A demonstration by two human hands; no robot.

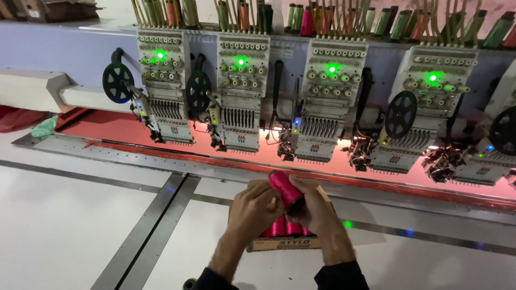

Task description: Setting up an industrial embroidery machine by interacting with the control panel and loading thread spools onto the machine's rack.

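A: Both hands up over the white worktop point(70, 225)?
B: Yes, left hand point(257, 210) and right hand point(317, 208) each wrapped around one pink thread spool point(285, 190), tilted between them
A: Below?
B: Small cardboard box point(285, 244) with more pink spools point(285, 227), probably three, embroidery heads point(328, 96) behind

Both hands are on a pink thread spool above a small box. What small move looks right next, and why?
Probably lift the pink spool clear of the cardboard box. The left hand and right hand hold it together just above the box, where more pink spools stand, and the embroidery heads lie further away across the table.
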